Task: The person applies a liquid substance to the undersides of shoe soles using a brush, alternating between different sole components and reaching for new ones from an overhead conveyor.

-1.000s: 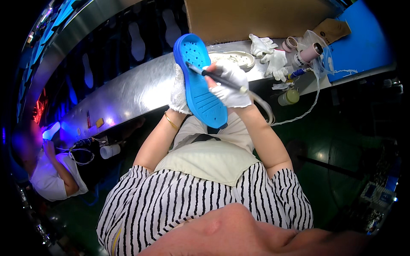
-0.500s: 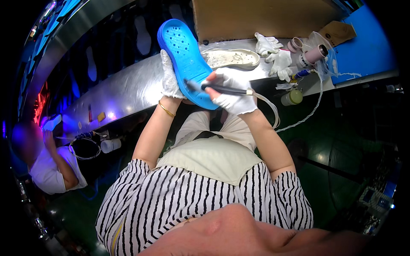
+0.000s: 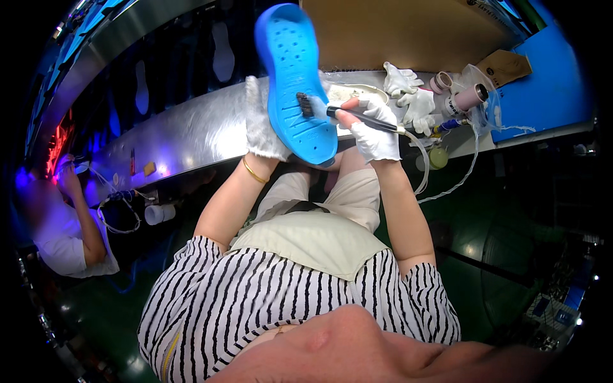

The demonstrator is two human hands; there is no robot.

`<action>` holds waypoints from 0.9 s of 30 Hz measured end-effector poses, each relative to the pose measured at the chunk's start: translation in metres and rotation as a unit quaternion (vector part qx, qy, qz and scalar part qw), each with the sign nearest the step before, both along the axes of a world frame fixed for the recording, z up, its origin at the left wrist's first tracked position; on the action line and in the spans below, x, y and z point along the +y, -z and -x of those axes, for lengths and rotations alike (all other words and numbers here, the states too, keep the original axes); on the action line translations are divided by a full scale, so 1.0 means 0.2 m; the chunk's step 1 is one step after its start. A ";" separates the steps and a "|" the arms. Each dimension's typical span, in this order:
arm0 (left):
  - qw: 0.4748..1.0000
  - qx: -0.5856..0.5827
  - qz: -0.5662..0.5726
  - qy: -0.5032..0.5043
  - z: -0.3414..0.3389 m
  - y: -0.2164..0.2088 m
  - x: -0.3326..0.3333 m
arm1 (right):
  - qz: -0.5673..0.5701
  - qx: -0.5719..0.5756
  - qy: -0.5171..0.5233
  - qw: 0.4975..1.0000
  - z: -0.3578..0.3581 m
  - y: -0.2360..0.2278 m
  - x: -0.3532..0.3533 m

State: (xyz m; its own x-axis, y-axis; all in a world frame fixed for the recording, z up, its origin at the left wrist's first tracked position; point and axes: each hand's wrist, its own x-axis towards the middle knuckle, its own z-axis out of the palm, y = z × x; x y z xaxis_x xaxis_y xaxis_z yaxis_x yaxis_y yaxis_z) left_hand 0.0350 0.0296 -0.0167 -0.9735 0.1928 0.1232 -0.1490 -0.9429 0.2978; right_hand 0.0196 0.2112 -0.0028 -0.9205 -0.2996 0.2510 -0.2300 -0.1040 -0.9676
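A blue shoe sole (image 3: 295,83), dotted with small holes at its toe end, is raised and tilted in front of me. My left hand (image 3: 263,124), in a white glove, grips its left edge near the heel; some fingers are hidden behind it. In my right hand (image 3: 375,131), gloved with bare fingertips, is a black-handled brush (image 3: 364,118) fed by a pale tube. Its dark bristles lie against the middle of the sole's inner face. Behind the blue sole, a white sole (image 3: 357,92) rests on the metal bench, partly covered.
White gloves (image 3: 418,105), a pink flask (image 3: 471,97) and a plastic bag lie on the metal bench (image 3: 191,131) at right. A cardboard sheet (image 3: 396,35) stands behind. Dark machinery with soles runs along the far left. Another person (image 3: 70,242) works at left.
The blue sole and my left hand have moved up and slightly right, the sole now more upright. The brush has shifted up and right, to the middle of the sole.
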 end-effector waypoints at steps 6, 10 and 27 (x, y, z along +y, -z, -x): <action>0.996 -0.013 0.081 0.019 0.04 0.04 -0.01 | 0.050 0.070 -0.041 0.995 -0.08 0.05 -0.09; 0.997 0.008 0.068 0.023 0.05 -0.03 -0.02 | 0.034 -0.012 -0.085 0.996 -0.15 -0.05 -0.07; 0.990 0.058 0.131 0.001 0.13 0.00 -0.13 | 0.043 -0.027 -0.126 0.991 -0.15 -0.01 -0.11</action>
State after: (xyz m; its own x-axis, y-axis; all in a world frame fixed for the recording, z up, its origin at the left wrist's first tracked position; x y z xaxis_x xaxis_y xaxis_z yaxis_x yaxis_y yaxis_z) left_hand 0.0099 0.0039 -0.0164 -0.9553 0.2350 0.1795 -0.1016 -0.8309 0.5470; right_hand 0.0492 0.1892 -0.0011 -0.8322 -0.5010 0.2377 -0.1345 -0.2335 -0.9630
